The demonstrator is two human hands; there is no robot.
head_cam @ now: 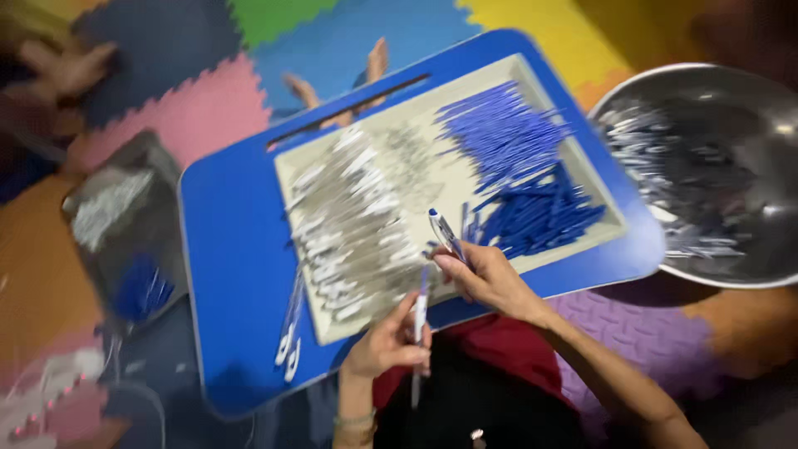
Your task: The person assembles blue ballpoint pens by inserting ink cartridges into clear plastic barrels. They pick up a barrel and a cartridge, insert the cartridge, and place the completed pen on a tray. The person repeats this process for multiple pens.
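My right hand [485, 277] holds a clear pen with a blue tip [445, 232], pointing up and away over the blue lap table [241, 258]. My left hand [388, 341] grips a thin pen refill [420, 316], nearly upright, just below the table's near edge. On the table's beige inset [436, 179] lie a heap of clear pen barrels [349, 224], a fan of blue refills [503, 133] and a pile of dark blue caps [540, 216]. The frame is motion-blurred.
A large metal bowl [715, 91] with several finished pens sits at the right. Two pens [289, 333] lie on the table's blue rim. A clear bag [125, 224] with blue parts rests at the left on coloured foam mats. Another person's hand [62, 66] shows top left.
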